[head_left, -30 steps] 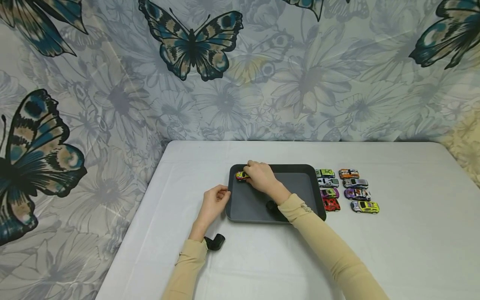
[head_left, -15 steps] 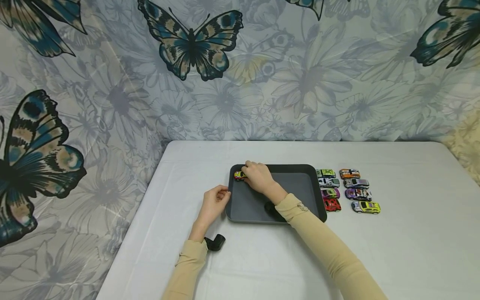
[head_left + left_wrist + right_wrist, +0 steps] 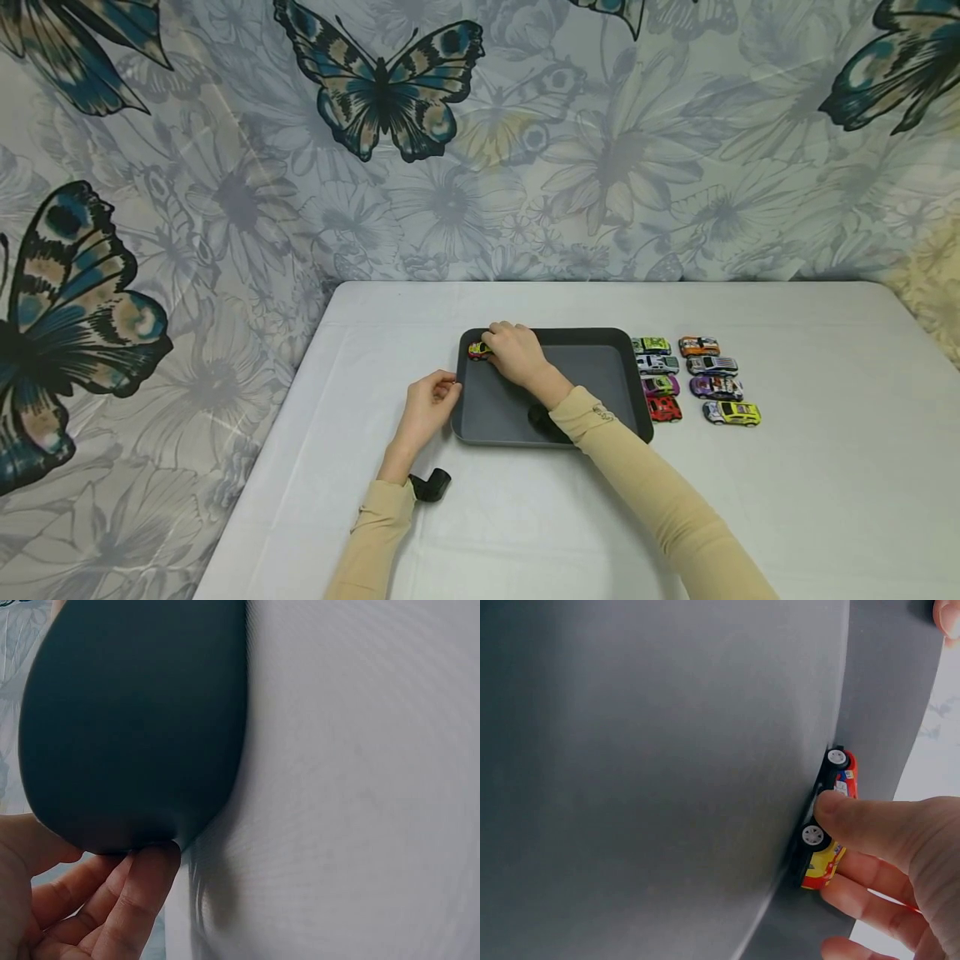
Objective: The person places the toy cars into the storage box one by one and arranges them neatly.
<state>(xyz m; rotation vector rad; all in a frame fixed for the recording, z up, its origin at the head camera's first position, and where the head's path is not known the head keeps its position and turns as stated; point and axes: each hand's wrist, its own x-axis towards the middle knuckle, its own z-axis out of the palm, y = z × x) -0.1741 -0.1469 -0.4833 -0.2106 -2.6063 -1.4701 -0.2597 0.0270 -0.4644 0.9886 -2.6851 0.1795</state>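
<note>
A dark grey rectangular tray (image 3: 502,421) lies on the white table. In its far left corner sits a small yellow and red toy car (image 3: 826,844), which my right hand (image 3: 517,357) pinches with the thumb on its side and fingers behind. The right wrist view shows the car's wheels close against the tray's sloping wall. My left hand (image 3: 427,410) grips the tray's left rim between thumb and fingers; in the left wrist view its fingertips (image 3: 154,862) press the tray's edge. Part of the car is hidden by the right hand in the head view.
Right of the tray stand two columns of toy cars, among them a red one (image 3: 664,409), an orange one (image 3: 699,347) and a yellow one (image 3: 732,413). The nearer column is close against the tray's right edge. A butterfly-patterned cloth (image 3: 600,167) hangs behind the table.
My right hand has shifted slightly left with the toy car, toward the tray's corner, then stayed nearly still. The left hand keeps its place on the rim.
</note>
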